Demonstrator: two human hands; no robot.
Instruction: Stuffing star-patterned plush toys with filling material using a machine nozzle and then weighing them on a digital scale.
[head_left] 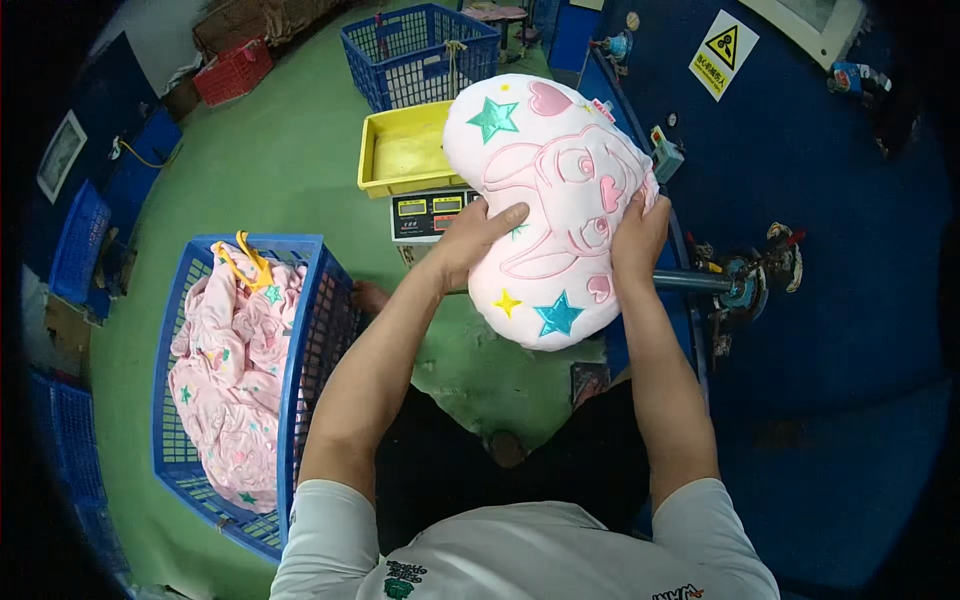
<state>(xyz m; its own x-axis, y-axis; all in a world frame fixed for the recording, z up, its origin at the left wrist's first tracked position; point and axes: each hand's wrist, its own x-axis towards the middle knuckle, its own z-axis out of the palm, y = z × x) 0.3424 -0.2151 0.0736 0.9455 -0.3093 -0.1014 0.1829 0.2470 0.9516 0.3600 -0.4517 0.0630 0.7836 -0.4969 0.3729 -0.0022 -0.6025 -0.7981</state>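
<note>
A plump pale pink plush pillow [545, 225] is held up in front of me, with an embroidered rabbit-like face, shiny stars and pink hearts on it. My left hand [475, 240] grips its left edge, the thumb lying over the front. At the right edge my right hand [640, 235] is closed on the fabric, some of its fingers hidden. Just beside my right wrist, a metal pipe [690, 281] sticks out from the blue machine [810, 250]. Whether the pillow touches the pipe cannot be seen.
At left stands a blue crate [298, 370] with a heap of pink star-patterned fabric covers [235, 380]. Beyond the pillow are a yellow tray [405, 150] on a digital scale [425, 215] and another blue crate [420, 60]. A red basket [233, 75] sits farther back.
</note>
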